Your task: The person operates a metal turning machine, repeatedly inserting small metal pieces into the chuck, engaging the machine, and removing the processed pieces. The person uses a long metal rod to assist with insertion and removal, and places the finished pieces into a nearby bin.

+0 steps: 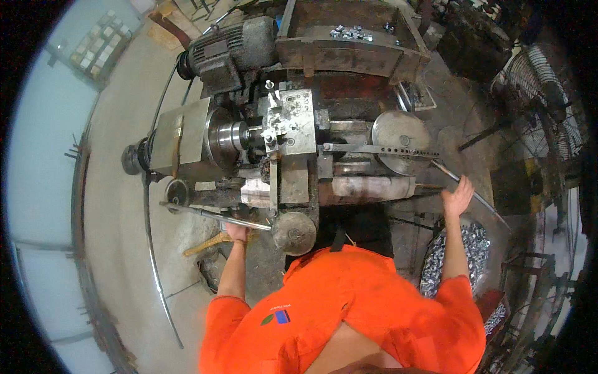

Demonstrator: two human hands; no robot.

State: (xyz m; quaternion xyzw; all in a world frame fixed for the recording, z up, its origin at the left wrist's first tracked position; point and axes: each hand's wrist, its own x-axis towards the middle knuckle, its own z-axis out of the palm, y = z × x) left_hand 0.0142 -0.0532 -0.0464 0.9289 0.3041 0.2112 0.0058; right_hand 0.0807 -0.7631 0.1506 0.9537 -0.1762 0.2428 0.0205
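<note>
In front of me stands a lathe-like machine with a round chuck (225, 138) at its left and a metal tool block (291, 121) in the middle. My right hand (458, 197) is closed on a long metal lever (485, 203). That lever joins a flat bar with a row of holes (398, 150), which crosses a round plate (402, 132). My left hand (237, 231) is just below a second metal rod (232, 219), close to the machine's front. Its fingers are mostly hidden, and whether it grips the rod does not show.
Behind the machine are a motor (233, 50) and a metal tray (352, 55) holding small shiny parts. A heap of small metal parts (458, 252) lies by my right arm. At the right stands a fan (542, 81). A yellow-handled tool (208, 244) sits near my left hand.
</note>
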